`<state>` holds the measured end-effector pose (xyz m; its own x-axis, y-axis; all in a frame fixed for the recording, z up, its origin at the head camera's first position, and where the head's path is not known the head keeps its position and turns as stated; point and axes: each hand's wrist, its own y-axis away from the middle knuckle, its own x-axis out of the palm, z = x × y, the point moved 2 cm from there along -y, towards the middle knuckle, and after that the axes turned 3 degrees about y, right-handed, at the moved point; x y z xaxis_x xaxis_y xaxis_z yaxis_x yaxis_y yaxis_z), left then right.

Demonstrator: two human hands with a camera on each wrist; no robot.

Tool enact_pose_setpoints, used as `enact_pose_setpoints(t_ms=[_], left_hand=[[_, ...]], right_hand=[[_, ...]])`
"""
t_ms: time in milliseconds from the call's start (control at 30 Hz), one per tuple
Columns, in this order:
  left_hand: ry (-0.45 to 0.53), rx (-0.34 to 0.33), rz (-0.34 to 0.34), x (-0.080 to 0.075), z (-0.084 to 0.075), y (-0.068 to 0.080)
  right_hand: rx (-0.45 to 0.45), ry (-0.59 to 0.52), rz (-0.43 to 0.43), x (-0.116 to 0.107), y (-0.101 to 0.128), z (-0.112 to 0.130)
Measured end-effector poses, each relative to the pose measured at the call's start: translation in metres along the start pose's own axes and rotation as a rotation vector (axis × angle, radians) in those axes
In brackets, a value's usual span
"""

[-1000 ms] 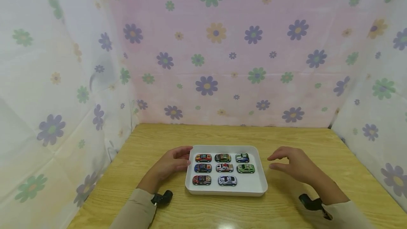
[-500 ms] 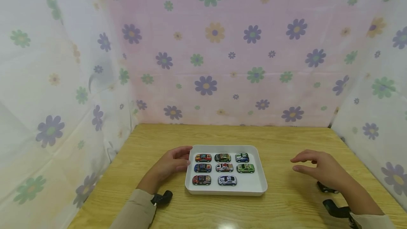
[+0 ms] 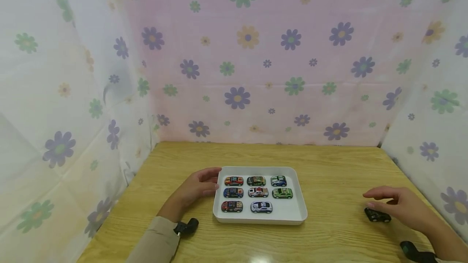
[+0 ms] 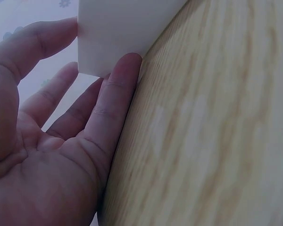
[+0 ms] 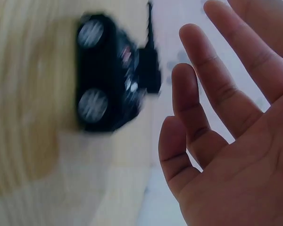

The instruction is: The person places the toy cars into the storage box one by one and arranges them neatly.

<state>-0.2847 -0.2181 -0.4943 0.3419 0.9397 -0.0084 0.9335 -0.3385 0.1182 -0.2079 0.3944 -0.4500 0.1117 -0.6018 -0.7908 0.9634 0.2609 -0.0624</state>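
My left hand (image 3: pixel 199 185) rests beside the white tray (image 3: pixel 289 213), fingertips against its left side. In the left wrist view its fingers are loosely extended and touch the tray wall (image 4: pixel 115 37). Several small toy cars stand in rows in the tray, among them a green car (image 3: pixel 282 193), a white car (image 3: pixel 261 207) and a red-and-black car (image 3: pixel 232 206). Far to the right, my right hand (image 3: pixel 406 208) hovers over a black toy car (image 3: pixel 378 215) on the table. In the right wrist view, that car (image 5: pixel 101 75) has a gun-like piece on its roof; the fingers are spread, holding nothing.
The wooden table (image 3: pixel 329 165) carries the tray near its middle. Flower-patterned cloth (image 3: pixel 270 52) hangs behind and along both sides. A black wrist camera (image 3: pixel 187 227) sits on the left wrist, another camera (image 3: pixel 417 252) on the right.
My right hand has moved from beside the tray to the far right and lower, over the black toy car. The left hand and the tray have stayed put.
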Motion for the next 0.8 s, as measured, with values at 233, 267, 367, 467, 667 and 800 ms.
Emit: enact_pose_setpoints(t_ms=[233, 267, 367, 467, 667, 800], left_hand=[[0.014, -0.004, 0.007, 0.000, 0.001, -0.002], [0.015, -0.005, 0.009, 0.000, 0.001, -0.003], [0.019, -0.006, 0.014, 0.000, 0.001, -0.003], [0.018, -0.007, 0.010, 0.000, 0.001, -0.003], [0.021, -0.012, 0.009, 0.000, 0.001, -0.003], [0.020, -0.004, 0.013, -0.001, 0.001, -0.001]], right_hand=[[0.094, -0.047, 0.141, -0.004, 0.011, -0.027], [0.089, -0.070, 0.158, -0.004, 0.012, -0.030], [0.064, -0.116, 0.199, -0.004, 0.014, -0.037], [0.062, -0.135, 0.217, -0.003, 0.015, -0.042], [0.074, -0.120, 0.217, -0.003, 0.015, -0.046], [0.070, -0.059, 0.192, -0.002, 0.012, -0.045]])
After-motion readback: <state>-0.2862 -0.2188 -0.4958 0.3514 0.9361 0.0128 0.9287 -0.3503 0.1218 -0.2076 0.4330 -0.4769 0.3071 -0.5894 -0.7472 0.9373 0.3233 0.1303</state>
